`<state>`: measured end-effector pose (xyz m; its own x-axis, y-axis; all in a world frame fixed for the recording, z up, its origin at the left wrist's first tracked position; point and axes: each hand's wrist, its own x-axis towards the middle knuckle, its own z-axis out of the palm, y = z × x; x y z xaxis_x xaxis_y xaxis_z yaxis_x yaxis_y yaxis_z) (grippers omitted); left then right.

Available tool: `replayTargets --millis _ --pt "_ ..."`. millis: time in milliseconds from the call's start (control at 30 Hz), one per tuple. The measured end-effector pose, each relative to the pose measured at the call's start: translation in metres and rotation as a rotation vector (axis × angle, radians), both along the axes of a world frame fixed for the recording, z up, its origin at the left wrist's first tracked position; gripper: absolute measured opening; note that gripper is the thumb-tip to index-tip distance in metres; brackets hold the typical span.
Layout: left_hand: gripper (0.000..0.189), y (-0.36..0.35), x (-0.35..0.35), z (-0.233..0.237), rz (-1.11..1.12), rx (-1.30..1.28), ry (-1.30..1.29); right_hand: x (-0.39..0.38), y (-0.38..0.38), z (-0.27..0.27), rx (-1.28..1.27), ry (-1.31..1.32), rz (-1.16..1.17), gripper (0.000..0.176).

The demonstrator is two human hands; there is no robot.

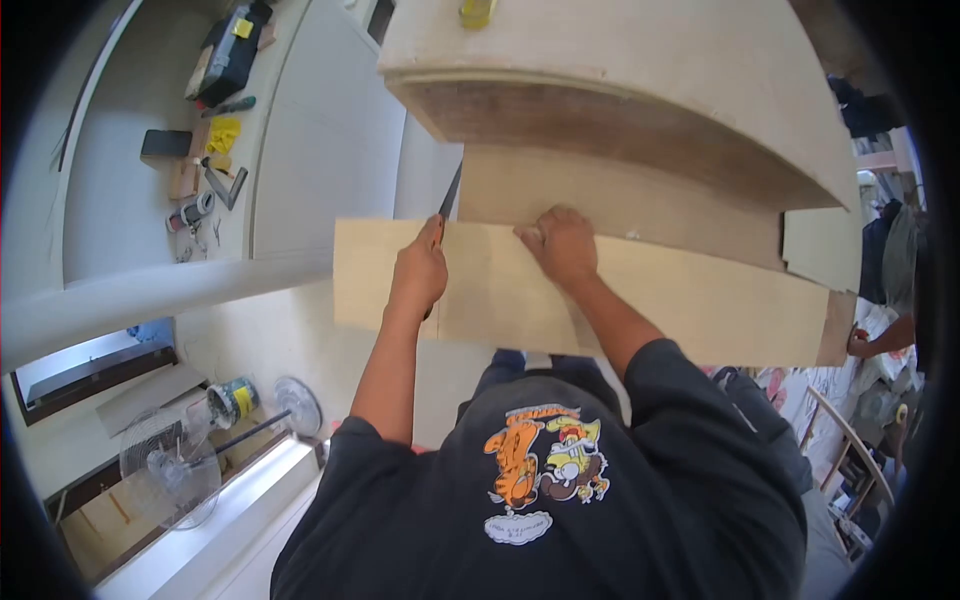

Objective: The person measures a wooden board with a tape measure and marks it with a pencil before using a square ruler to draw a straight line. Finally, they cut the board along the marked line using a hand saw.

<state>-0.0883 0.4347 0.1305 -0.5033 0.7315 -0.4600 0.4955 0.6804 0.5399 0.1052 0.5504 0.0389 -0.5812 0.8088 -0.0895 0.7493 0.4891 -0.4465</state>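
Note:
My left hand (418,275) is closed round the handle of a handsaw, whose dark blade (452,192) points away past the far edge of a pale plywood board (700,290). A thin line crosses the board beside this hand; whether the blade sits in a cut cannot be made out. To the right, my right hand (565,245) bears down on the board's far edge, its fingers bent over the edge and its thumb pointing left. The board lies across in front of me, along the open side of a wooden cabinet box (600,110).
A yellow object (478,12) lies on the box. Left, a shelf holds a black toolbox (228,55) and a metal square (226,188). A standing fan (172,465) and a bucket (232,400) are lower left. Another person's hand (860,343) is near the board's right end.

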Motion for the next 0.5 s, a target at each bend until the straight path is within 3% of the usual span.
replayTargets --millis 167,300,400,500 --pt "0.044 -0.003 -0.008 -0.026 -0.039 0.065 0.091 -0.003 0.002 0.002 0.017 -0.014 -0.017 0.044" --pt "0.043 -0.008 0.005 0.009 -0.011 -0.032 0.056 0.001 -0.004 0.008 -0.039 -0.028 -0.033 0.044" --pt "0.043 -0.079 0.023 0.040 -0.058 0.038 0.114 0.001 -0.005 -0.010 0.085 0.083 -0.053 0.039" --pt "0.044 -0.130 0.038 0.087 -0.095 0.113 0.113 0.000 -0.003 -0.006 0.033 0.080 -0.049 0.039"
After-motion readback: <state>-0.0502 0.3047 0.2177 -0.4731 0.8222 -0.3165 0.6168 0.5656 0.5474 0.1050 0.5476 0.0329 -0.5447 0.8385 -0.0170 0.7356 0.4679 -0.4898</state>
